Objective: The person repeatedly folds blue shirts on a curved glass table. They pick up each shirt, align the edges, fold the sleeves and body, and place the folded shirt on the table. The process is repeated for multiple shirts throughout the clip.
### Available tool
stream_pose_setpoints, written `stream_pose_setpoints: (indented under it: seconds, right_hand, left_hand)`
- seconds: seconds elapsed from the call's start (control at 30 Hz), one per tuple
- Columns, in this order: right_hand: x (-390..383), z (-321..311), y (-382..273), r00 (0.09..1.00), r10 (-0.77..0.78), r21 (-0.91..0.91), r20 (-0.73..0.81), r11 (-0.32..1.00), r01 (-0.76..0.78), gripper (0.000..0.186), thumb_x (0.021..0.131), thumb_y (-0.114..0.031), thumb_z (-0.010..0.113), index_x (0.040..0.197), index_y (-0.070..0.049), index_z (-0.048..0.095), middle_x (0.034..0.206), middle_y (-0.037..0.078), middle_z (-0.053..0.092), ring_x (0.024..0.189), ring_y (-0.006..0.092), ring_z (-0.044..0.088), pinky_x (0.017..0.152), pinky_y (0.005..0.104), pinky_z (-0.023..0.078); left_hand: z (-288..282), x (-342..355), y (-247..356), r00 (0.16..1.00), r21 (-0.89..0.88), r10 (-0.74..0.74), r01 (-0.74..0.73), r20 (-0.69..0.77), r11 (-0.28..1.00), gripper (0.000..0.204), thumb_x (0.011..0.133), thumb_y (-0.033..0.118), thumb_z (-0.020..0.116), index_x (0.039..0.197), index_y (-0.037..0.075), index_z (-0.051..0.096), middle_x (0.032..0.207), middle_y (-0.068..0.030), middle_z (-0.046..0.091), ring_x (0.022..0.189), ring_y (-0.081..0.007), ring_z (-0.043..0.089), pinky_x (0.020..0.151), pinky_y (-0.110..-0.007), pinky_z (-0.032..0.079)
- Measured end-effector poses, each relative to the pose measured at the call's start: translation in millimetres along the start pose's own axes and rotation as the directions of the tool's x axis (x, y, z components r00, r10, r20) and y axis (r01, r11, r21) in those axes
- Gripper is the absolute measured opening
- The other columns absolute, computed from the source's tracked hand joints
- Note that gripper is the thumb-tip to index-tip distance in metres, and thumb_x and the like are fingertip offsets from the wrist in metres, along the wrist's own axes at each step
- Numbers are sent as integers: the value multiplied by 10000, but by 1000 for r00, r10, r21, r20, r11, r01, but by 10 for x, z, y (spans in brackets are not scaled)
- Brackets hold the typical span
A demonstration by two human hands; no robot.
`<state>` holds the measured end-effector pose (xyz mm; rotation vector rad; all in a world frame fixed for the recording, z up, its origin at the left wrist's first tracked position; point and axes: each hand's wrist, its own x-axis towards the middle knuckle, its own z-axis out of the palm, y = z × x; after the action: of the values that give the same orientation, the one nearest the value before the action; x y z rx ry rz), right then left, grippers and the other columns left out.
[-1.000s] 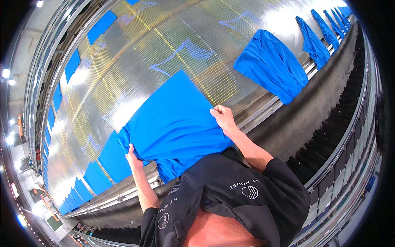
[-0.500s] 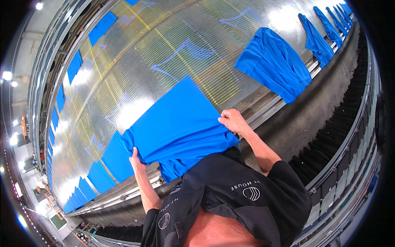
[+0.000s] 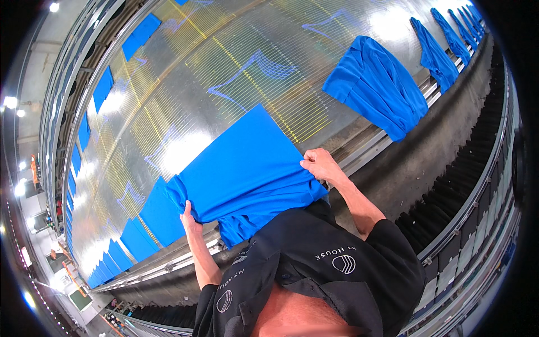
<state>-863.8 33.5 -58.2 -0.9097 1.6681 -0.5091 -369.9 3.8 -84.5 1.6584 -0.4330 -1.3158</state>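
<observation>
In the head view, a blue fabric piece (image 3: 247,151) lies over the near edge of the metal table (image 3: 348,129), flat at its far corner and folded into ripples nearer my dark shirt. My left hand (image 3: 190,216) is closed on its bunched left side, thumb uppermost. Opposite, my right hand (image 3: 318,164) pinches the right edge between thumb and curled fingers. Yellow line grids and blue drawn shapes (image 3: 252,67) mark the shiny tabletop beyond the cloth. Further blue pieces (image 3: 149,236) lie in a row to the left along the near edge.
A crumpled blue garment (image 3: 373,84) lies to the right, with several more (image 3: 435,62) along the edge beyond. Flat blue pieces (image 3: 140,36) line the far side. A dark trough (image 3: 370,180) and metal railing (image 3: 483,174) run along the near side at right.
The cloth in my hands has slid a little rightward and toward my body, with both hands moving along. Most of that shift came by half a second ago.
</observation>
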Motion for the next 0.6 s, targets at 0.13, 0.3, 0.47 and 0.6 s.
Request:
stream_pose_setpoints:
  seconds: [0.13,0.3,0.47,0.6]
  right_hand:
    - [16,18,5,1000,12,-6,-21,1000,-12,235,814,-211,693,760,11,634,642,154,624,620,267,614,624,413,476]
    - [27,28,-10,999,-27,-156,-40,988,20,242,801,-250,713,767,-14,670,733,179,677,743,345,668,699,456,506]
    - [64,42,-32,997,60,-196,-40,978,-67,231,800,-271,733,791,-41,711,798,173,710,845,352,691,783,459,533]
    - [92,45,-35,995,93,-213,-40,972,-100,223,798,-283,743,828,-62,735,829,167,723,875,351,696,810,457,538]
  left_hand:
    - [20,-26,10,1000,0,-26,26,-13,1000,548,916,182,700,1379,-17,485,1281,-163,608,1101,-311,628,929,-497,544]
    - [9,-13,-23,1000,13,-6,6,-22,1000,504,918,173,701,1345,-24,520,1232,-155,632,1061,-294,644,910,-480,552]
    - [2,-12,-19,997,82,16,-10,-72,997,455,893,168,732,1277,-25,584,1133,-149,671,1005,-282,665,898,-463,556]
    - [210,-179,42,889,591,387,-180,-245,787,599,867,161,749,1351,-64,478,1272,-207,582,1132,-307,597,994,-416,479]
